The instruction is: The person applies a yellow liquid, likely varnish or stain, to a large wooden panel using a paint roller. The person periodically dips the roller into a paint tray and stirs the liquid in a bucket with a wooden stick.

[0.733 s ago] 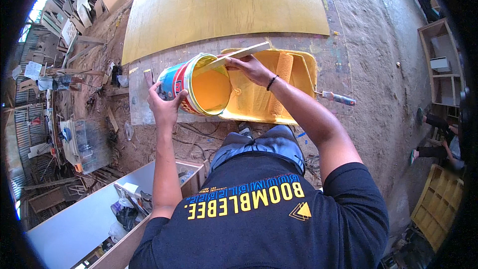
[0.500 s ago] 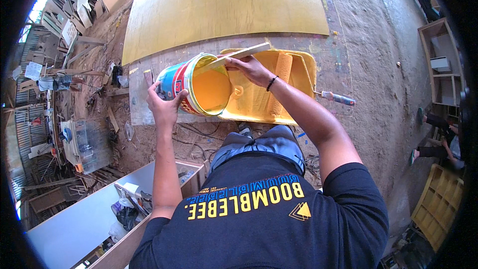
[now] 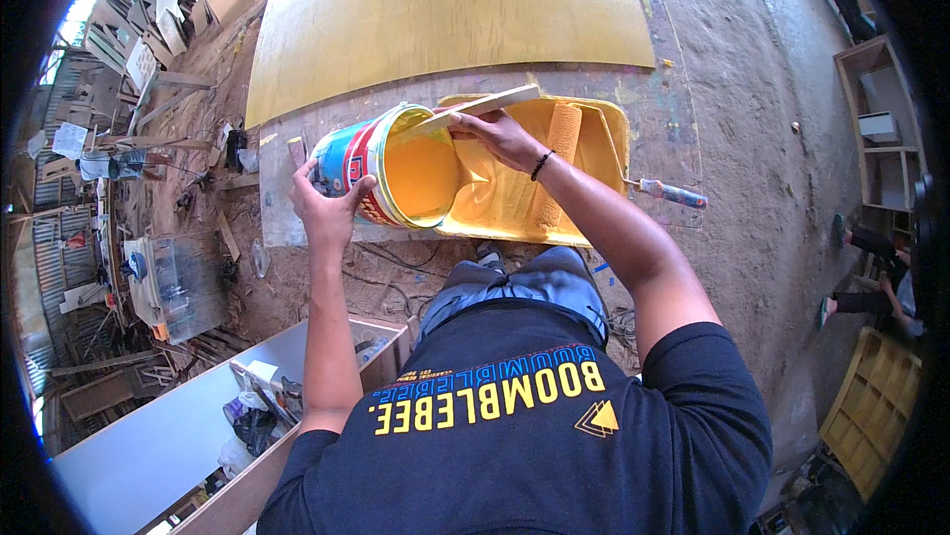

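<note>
My left hand (image 3: 329, 200) grips the side of a blue, red and white bucket (image 3: 344, 161), which is tipped over the left side of a yellow paint tray (image 3: 597, 144). Orange-yellow paint (image 3: 418, 179) fills much of its mouth and runs into the tray, where a pale splash shows. With my right hand (image 3: 487, 139) I hold a flat wooden stick (image 3: 513, 96) that lies across the bucket's upper rim. A paint roller (image 3: 562, 144), coated orange, rests in the tray's right part, its handle (image 3: 673, 194) sticking out past the edge.
A large yellow-painted panel (image 3: 450, 5) lies beyond the tray on a stained board (image 3: 283, 210). Wood scraps (image 3: 139, 60) crowd the left. A long open box (image 3: 148, 466) is at lower left. At right are shelving (image 3: 876, 104), a seated person (image 3: 891, 297) and a yellow slatted piece (image 3: 861, 406).
The paint running from the bucket makes a larger, shifting splash in the tray. Both hands stay in nearly the same places on the bucket and stick.
</note>
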Demonstrator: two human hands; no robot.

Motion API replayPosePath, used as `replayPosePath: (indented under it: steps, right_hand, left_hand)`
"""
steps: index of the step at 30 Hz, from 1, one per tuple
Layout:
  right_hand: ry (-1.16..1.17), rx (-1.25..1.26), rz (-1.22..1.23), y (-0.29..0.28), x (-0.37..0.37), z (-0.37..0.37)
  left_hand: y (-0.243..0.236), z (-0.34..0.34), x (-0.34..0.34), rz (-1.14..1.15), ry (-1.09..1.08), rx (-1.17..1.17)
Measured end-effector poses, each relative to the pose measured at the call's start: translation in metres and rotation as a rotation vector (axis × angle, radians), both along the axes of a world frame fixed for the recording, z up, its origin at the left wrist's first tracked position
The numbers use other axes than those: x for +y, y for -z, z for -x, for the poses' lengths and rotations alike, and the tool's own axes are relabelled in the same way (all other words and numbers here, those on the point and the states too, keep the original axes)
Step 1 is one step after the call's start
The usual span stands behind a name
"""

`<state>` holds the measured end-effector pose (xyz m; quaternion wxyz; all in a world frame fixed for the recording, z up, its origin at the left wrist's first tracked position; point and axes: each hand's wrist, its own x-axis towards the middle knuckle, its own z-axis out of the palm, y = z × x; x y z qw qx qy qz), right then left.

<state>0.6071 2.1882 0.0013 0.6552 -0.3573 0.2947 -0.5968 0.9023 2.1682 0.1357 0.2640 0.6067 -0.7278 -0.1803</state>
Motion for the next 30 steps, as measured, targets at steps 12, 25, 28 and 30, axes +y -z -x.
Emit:
replayPosePath:
  steps: [12,25,28,30]
  right_hand:
    - [0.009,0.002,0.014,-0.002,0.001,-0.001]
    - [0.062,0.146,-0.06,-0.027,-0.001,0.0]
    - [0.055,0.239,-0.059,-0.031,-0.002,-0.002]
    - [0.054,0.291,-0.071,-0.03,-0.003,-0.002]
  left_hand:
    - [-0.004,0.003,0.001,0.013,-0.035,-0.034]
    - [0.033,-0.022,-0.021,-0.234,0.027,0.265]
    - [0.044,-0.028,-0.023,-0.284,0.044,0.36]
    - [0.053,-0.036,-0.027,-0.3,0.043,0.362]
